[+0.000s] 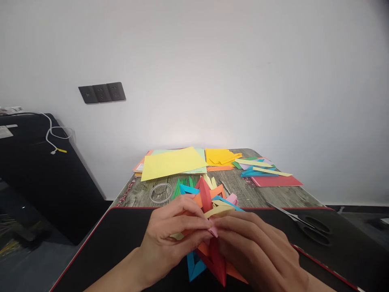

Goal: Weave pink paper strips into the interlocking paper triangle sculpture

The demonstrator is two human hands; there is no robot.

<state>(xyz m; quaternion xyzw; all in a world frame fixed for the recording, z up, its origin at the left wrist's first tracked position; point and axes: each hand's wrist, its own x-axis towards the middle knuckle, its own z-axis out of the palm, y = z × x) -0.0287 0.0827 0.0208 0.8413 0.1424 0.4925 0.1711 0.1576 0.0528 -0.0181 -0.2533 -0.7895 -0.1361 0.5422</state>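
Note:
Both hands meet over a folded-paper model (205, 194) made of red, orange, blue, pale yellow and pink strips. My left hand (173, 231) pinches a small pink paper piece (214, 231) near the model's middle. From the other side, my right hand (258, 239) grips the same spot, its fingertips touching those of the left. Pointed red and blue corners (196, 265) stick out below the hands. Fingers and palms hide much of the model's centre. Just behind it lie green folded strips (182, 187).
A black mat (127, 243) with red edging covers the near table. Scissors (304, 224) lie at right, a tape roll (161, 193) at left. Farther back are yellow sheets (173, 162), orange-yellow paper (220, 157), blue strips (258, 172) and red paper (281, 181), before a white wall.

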